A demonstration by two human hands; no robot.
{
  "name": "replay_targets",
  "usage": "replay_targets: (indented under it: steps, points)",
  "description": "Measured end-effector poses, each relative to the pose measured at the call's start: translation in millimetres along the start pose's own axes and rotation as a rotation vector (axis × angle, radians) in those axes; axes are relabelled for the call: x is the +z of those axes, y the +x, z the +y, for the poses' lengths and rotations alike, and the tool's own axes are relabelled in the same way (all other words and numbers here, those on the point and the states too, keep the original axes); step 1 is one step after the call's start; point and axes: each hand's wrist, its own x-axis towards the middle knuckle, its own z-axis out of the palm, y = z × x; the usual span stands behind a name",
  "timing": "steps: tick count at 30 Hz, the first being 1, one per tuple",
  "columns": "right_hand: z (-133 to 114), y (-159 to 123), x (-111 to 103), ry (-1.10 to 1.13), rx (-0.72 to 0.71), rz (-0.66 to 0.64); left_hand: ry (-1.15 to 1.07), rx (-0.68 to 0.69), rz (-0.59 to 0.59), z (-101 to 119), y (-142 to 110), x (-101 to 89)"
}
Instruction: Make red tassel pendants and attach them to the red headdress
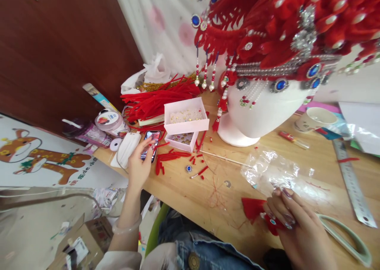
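Observation:
My left hand (pixel 141 159) reaches over a smartphone (pixel 154 143) lying on the table, its fingers stretched out onto the lit screen. Closed at the lower right, my right hand (pixel 292 218) holds a red tassel (pixel 253 208) with a small blue gem ornament, partly covered by the fingers. Beside that hand lie a clear plastic bag (pixel 267 171) and the pale green handle of scissors (pixel 346 238). Cut red chenille stems (pixel 172 155) and a loose blue gem (pixel 189 168) lie between my hands.
A white mannequin head (pixel 252 108) wears a tall red beaded headdress (pixel 267 36). Two pink boxes of beads (pixel 187 124) stand stacked by a red stem bundle (pixel 163 98). A steel ruler (pixel 354 187) and paper cup (pixel 314 119) are at right; jars (pixel 111 121) stand left.

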Motion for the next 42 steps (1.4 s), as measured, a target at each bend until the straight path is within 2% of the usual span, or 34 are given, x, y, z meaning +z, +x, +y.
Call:
replay_targets:
  steps: [6,11,13,16,17,19,21,22,24,27,36,39,42]
  points:
    - [1,4,-2,-0.026,-0.012,-0.013,0.043,0.02,0.119,-2,-9,-3.9]
    - [1,3,-5,-0.079,0.002,-0.024,0.13,0.184,0.18,24,-16,-6.3]
    - [0,2,-4,-0.075,0.003,-0.023,0.122,0.17,0.086,41,-20,2.3]
    - [-1,0,-4,-0.037,0.002,-0.022,0.163,0.094,-0.275,69,-26,29.8]
    - [0,0,-4,-0.024,0.006,-0.025,0.248,0.1,-0.353,78,-26,41.6]
    - [1,-1,-6,-0.003,0.011,-0.037,0.555,0.114,-0.422,94,-26,66.0]
    - [2,-3,-9,0.011,0.005,-0.056,0.849,0.068,-0.458,106,-23,88.2]
    - [3,-3,-11,0.018,0.001,-0.068,0.91,0.055,-0.463,110,-21,97.7]
    - [5,-5,-15,0.032,-0.006,-0.092,0.948,0.049,-0.475,112,-16,112.7]
    - [6,-6,-19,0.059,-0.016,-0.119,0.958,0.051,-0.47,108,-10,124.9]
    - [4,-5,-26,0.101,-0.024,-0.147,0.933,0.033,-0.426,105,-8,129.3]
    - [5,-5,-28,0.106,-0.024,-0.159,0.87,-0.001,-0.42,104,-5,129.7]
    - [6,-4,-30,0.113,-0.032,-0.168,0.744,-0.064,-0.472,102,2,125.7]
